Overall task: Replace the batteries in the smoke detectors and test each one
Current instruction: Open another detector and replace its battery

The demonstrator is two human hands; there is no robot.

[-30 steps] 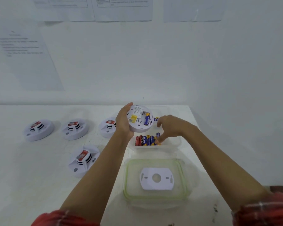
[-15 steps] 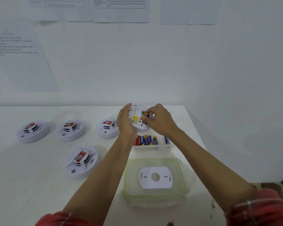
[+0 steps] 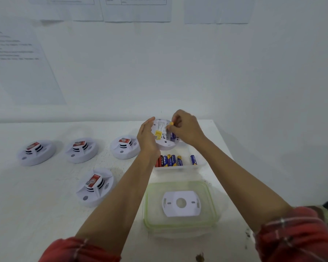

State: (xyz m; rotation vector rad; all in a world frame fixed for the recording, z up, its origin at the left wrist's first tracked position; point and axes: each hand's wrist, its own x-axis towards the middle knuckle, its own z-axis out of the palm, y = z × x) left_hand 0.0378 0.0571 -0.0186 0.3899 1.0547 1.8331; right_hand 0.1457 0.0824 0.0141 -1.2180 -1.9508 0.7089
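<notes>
My left hand (image 3: 147, 138) holds a white smoke detector (image 3: 162, 136) tilted up, its back side with a yellow label and the battery bay facing me. My right hand (image 3: 186, 129) pinches a blue and yellow battery (image 3: 171, 127) at the bay, with another blue battery seated beside it. Below the detector a clear tub (image 3: 178, 168) holds several blue and red batteries (image 3: 170, 160). Several more detectors lie face up on the white table: three in a row (image 3: 36, 152) (image 3: 81, 149) (image 3: 124, 146) and one nearer me (image 3: 95, 186).
A green-rimmed container lid (image 3: 212, 205) lies in front of the tub with a white mounting plate (image 3: 181, 203) on it. The table's right edge (image 3: 227, 152) runs close to the tub. Printed sheets hang on the wall behind.
My right hand lifted out of the battery tub with a battery and came up to the detector's bay. The left hand kept hold of the detector.
</notes>
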